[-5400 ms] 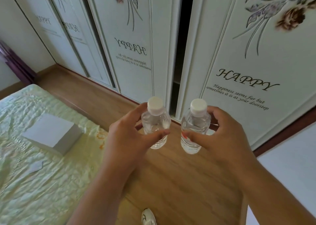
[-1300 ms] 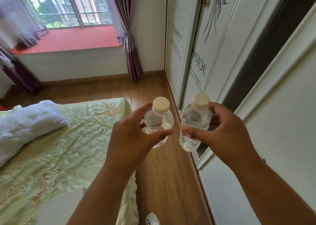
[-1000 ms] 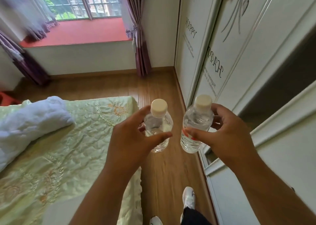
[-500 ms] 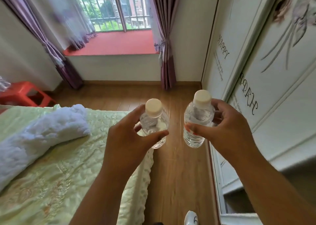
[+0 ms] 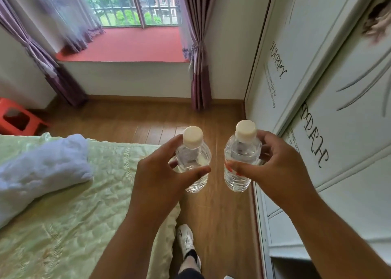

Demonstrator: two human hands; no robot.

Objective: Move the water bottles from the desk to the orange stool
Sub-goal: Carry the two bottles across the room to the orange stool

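Bottles: one water bottle is gripped by the left hand, the other bottle by the right hand.
Stool: well apart, beyond the bed.
Risk: bottles may be dropped if fingers are loosened.

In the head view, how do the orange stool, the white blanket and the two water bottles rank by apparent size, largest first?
1. White blanket.
2. Left bottle and right bottle: alike, so unranked.
3. Orange stool: cut by the frame edge and farther away, so its rank is unsure.
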